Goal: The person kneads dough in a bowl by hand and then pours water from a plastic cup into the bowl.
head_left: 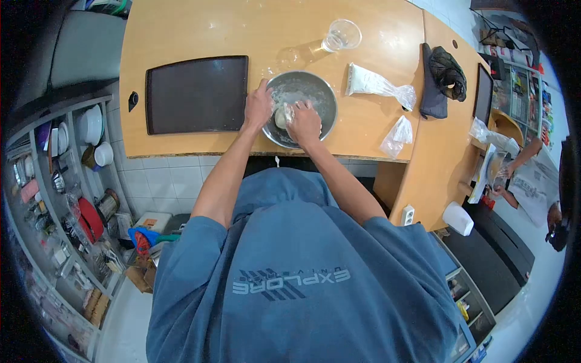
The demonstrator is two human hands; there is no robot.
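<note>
A metal bowl stands near the front edge of the wooden table. My left hand grips the bowl's left rim. Inside the bowl, my right hand is closed on a lump of pale dough, its fingers coated with a whitish layer. Whitish residue covers the bowl's inner wall. Left of the bowl lies a dark rectangular tray.
Behind the bowl is a clear plastic cup. To the right lie a bag of white powder, a crumpled plastic bag and dark cloth. Another person is at the far right. Shelves stand at left.
</note>
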